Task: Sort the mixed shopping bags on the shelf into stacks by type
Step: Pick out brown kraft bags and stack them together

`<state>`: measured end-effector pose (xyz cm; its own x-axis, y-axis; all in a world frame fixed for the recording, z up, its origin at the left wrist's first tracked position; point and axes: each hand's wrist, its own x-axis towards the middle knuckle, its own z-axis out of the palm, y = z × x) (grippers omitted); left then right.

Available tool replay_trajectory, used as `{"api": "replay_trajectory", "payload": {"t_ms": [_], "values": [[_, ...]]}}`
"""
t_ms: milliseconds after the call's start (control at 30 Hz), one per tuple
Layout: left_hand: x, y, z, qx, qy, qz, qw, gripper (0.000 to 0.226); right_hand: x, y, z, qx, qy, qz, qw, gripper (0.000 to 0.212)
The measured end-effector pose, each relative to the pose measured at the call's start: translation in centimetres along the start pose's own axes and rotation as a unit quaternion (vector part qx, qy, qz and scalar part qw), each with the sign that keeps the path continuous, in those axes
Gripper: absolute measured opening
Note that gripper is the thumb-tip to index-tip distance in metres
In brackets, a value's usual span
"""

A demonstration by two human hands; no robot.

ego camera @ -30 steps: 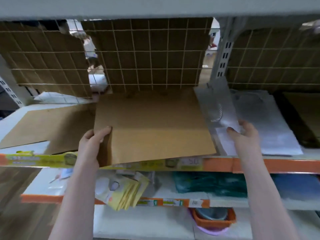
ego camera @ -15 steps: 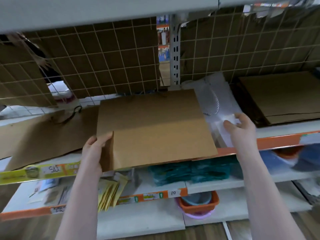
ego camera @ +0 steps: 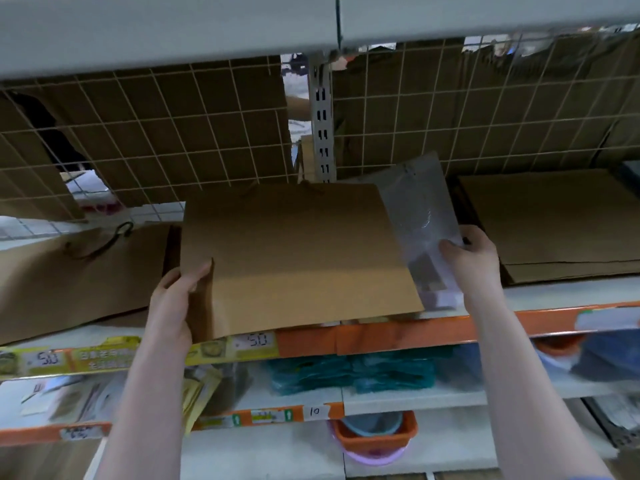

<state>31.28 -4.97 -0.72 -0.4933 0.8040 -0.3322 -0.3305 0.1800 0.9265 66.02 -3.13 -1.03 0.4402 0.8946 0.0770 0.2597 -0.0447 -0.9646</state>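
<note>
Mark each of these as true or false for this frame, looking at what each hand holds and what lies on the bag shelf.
1. The left hand grips the brown paper bag at its near left corner. True.
2. The right hand is empty. False: it holds a translucent plastic bag, tilted up off the shelf.
3. A stack of flat brown bags lies on the shelf to the right of the right hand. True.
4. The back of the shelf is a solid white panel. False: it is a wire grid with brown cardboard behind.
</note>
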Motion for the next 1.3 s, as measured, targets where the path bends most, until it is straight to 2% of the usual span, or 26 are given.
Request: {"api": "replay_trajectory", "payload": {"t_ms": [100,300,500,600,700,833,933,1000,1067,1167,1300], "values": [[-1.0,-1.1,1.4,-0.005,0.014,0.0,1.0,0.065,1.9,1.1,-0.7,-0.035,-0.017,0.014,0.999,0.024],[-2.2,-2.7,3.7,-0.016,0.026,0.002,1.0,0.063,4.1,3.7,-1.0,-0.18,-0.012,0.016,0.983,0.033],[-3.1,-3.6,5.5,-0.016,0.034,0.004,0.999,0.035,3.4,4.6,-1.0,-0.251,0.01,-0.031,0.967,0.035],[-3.5,-3.9,6.1,-0.004,0.031,0.011,0.999,0.06,3.5,4.5,-1.4,-0.27,0.001,-0.054,0.961,0.039],[-3.8,-4.3,6.6,-0.005,0.028,0.016,0.999,0.065,3.7,4.5,-1.9,-0.276,-0.007,-0.061,0.959,0.04],[-4.4,-4.6,7.3,-0.007,0.032,0.025,0.999,0.068,3.9,4.8,-2.7,-0.223,0.018,-0.088,0.971,0.035],[-4.8,-4.6,7.9,-0.007,0.027,0.03,0.999,0.068,3.3,4.3,-3.7,-0.098,0.029,-0.083,0.991,0.025],[-5.0,-4.7,8.3,-0.004,0.016,0.031,0.999,0.068,3.0,3.2,-4.5,-0.006,-0.011,-0.043,0.999,0.022],[-4.8,-4.8,8.6,0.002,0.005,0.027,1.0,0.072,2.6,2.1,-5.2,0.041,-0.079,0.001,0.996,0.024],[-4.5,-4.8,8.7,0.014,-0.013,0.037,0.999,0.076,2.3,1.1,-5.9,0.018,-0.141,0.02,0.99,0.041],[-4.8,-4.6,9.6,0.078,-0.064,0.08,0.992,0.091,1.6,0.5,-6.7,-0.02,-0.098,0.0,0.995,0.052]]}}
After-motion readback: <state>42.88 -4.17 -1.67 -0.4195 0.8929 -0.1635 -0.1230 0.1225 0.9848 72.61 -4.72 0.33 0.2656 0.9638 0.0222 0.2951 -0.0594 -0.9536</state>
